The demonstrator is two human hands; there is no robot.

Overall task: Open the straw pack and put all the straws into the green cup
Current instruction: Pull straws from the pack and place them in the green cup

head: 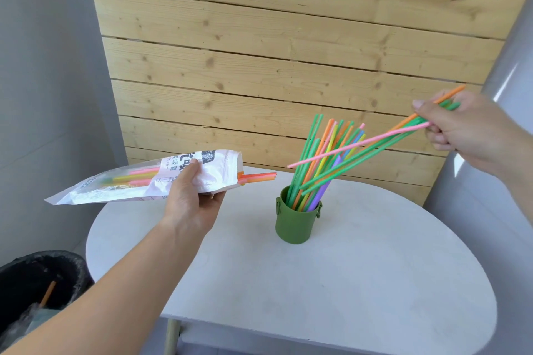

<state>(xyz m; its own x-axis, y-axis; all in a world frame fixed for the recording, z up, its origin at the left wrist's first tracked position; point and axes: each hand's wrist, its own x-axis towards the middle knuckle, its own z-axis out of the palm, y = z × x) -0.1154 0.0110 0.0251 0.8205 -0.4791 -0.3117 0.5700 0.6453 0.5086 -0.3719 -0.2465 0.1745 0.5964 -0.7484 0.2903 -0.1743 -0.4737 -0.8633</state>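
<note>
The green cup (pixel 294 223) stands on the white round table (pixel 360 282) with several coloured straws (pixel 326 153) upright in it. My left hand (pixel 193 202) grips the straw pack (pixel 129 184), held roughly level above the table's left edge, its open mouth towards the cup. A few orange and pink straw ends (pixel 258 176) poke out of that mouth. My right hand (pixel 458 124) pinches a small bunch of straws (pixel 360 150), pink, orange and green, up at the right. Their free ends slant down towards the cup; the green ones reach among the straws in it.
A black bin (pixel 43 277) lined with a plastic bag sits on the floor at lower left, an orange straw inside it. A wooden plank wall (pixel 274 52) runs behind the table. A grey wall panel (pixel 507 95) stands at the right.
</note>
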